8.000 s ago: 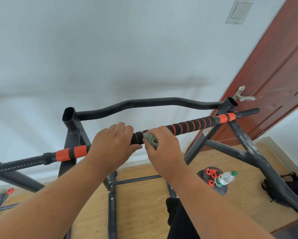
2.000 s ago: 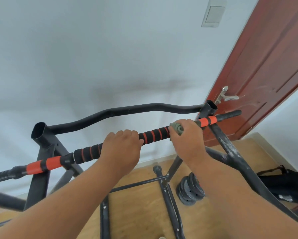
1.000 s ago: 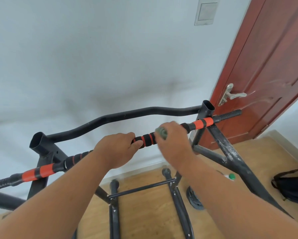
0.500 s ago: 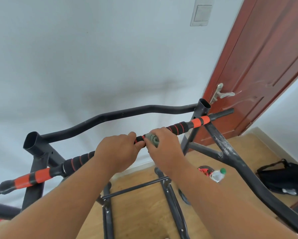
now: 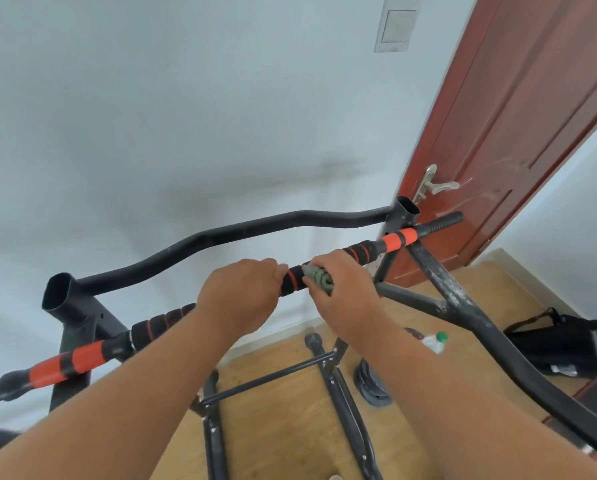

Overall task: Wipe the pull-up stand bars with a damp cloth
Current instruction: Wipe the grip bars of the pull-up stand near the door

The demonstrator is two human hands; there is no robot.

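Note:
The near pull-up bar (image 5: 363, 251) runs from lower left to upper right, with black foam ribbed in red and orange sleeves near both ends. My left hand (image 5: 241, 292) grips this bar at its middle. Just to its right, my right hand (image 5: 345, 292) holds a bunched grey-green cloth (image 5: 319, 280) wrapped against the bar. A short stretch of foam shows between the two hands. Behind it a bare black curved bar (image 5: 255, 228) joins the two open-topped uprights.
A red-brown door (image 5: 518, 133) with a metal handle (image 5: 434, 185) stands right behind the stand's right upright (image 5: 402, 214). On the wooden floor lie weight plates (image 5: 371, 382), a plastic bottle (image 5: 435, 341) and a black bag (image 5: 574, 344). Slanted frame legs (image 5: 491, 337) cross at the right.
My right hand with the cloth slid left along the bar from near the right orange sleeve toward my left hand and now sits a little to its right. The left hand kept its grip.

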